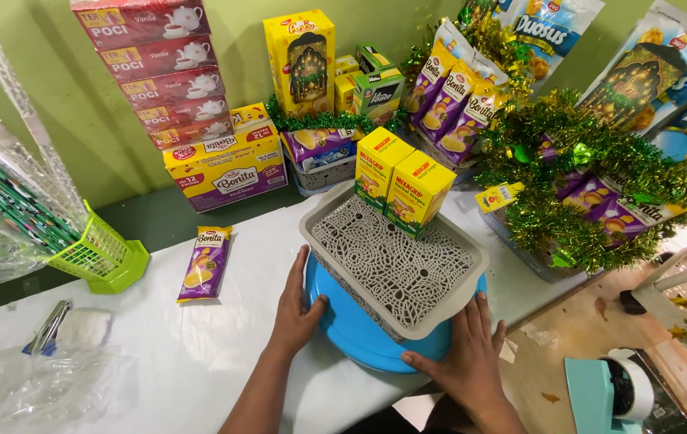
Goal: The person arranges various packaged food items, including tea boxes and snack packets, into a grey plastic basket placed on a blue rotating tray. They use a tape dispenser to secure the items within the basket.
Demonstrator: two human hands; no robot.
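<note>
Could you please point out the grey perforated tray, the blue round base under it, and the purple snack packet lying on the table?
grey tray [391, 265], head view, perforated floor.
blue base [359, 333], head view, front rim.
purple packet [205, 264], head view, middle.

A white-covered tabletop carries the things. Near its middle rests a round blue plate, and on that sits a grey openwork tray. To the left lies a purple snack packet, flat and apart from the plate. Further left stands a lime-green mesh basket. At the near left lie a metal stapler, a white pad just beside it, and crumpled clear plastic. At the far edge stands a yellow-and-purple box.
</note>
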